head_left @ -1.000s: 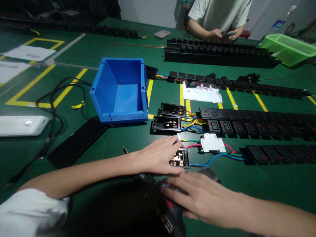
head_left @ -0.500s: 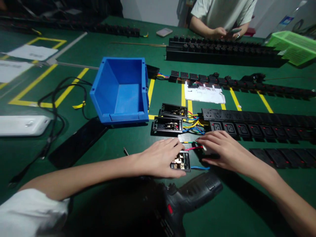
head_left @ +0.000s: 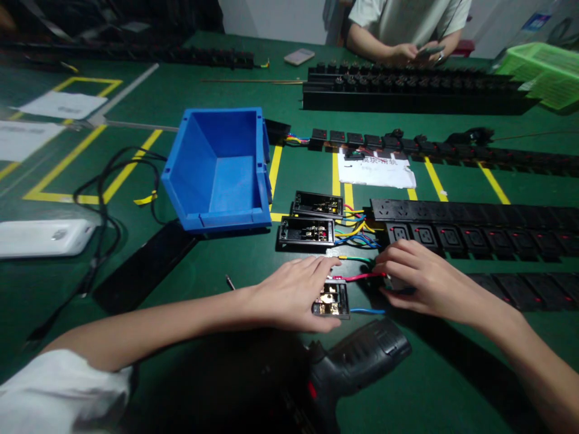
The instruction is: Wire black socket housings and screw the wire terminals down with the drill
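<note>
Fingers wrapped over it, my left hand grips a small black socket housing with brass contacts inside; its left part is hidden under the hand. A red wire, a green wire and a short blue wire come out to its right. With curled fingers, my right hand is closed on the red wire near the end of a black strip; a pale piece shows beneath the fingers. The green wire's far end runs beside that hand. Just behind lie two similar wired housings.
A black power drill lies close in front of my hands. Left of them are a blue bin, a dark phone and a black cable. Long socket strips stretch rightwards. Across the table, a person holds a phone.
My right hand has moved a little to the right, fingers more closed, and more of the red wire shows, pulled straighter. My left hand stays on the housing.
</note>
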Demonstrator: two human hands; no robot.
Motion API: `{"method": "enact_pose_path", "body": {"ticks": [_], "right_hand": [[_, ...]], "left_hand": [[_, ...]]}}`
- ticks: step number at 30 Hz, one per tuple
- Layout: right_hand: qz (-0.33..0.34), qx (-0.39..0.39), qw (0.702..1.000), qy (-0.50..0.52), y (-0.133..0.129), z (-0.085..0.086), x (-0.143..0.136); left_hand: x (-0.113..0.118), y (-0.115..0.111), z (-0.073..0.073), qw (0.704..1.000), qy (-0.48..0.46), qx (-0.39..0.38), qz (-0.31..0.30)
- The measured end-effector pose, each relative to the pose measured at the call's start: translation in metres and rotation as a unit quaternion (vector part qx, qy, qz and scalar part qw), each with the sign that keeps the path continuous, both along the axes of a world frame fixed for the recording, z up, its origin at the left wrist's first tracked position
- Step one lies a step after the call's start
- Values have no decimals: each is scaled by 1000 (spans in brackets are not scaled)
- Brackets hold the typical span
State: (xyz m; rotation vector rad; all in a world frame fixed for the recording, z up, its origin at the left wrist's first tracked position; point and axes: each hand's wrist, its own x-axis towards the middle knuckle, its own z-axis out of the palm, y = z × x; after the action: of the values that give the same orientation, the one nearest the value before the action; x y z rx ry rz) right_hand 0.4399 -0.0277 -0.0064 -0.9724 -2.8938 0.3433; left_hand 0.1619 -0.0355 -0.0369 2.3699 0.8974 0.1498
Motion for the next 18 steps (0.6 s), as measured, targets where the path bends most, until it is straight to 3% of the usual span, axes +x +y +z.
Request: {"method": "enact_pose_path", "body": {"ticks": [10, 18], "right_hand": [[-71, 133, 989, -12, 12, 5, 17], [-202, 193, 960, -21, 29, -12, 25]], "left_hand": [[0, 1, 0, 1000, 9, 14, -12], [-1, -1, 0, 998, 18, 49, -39]]}}
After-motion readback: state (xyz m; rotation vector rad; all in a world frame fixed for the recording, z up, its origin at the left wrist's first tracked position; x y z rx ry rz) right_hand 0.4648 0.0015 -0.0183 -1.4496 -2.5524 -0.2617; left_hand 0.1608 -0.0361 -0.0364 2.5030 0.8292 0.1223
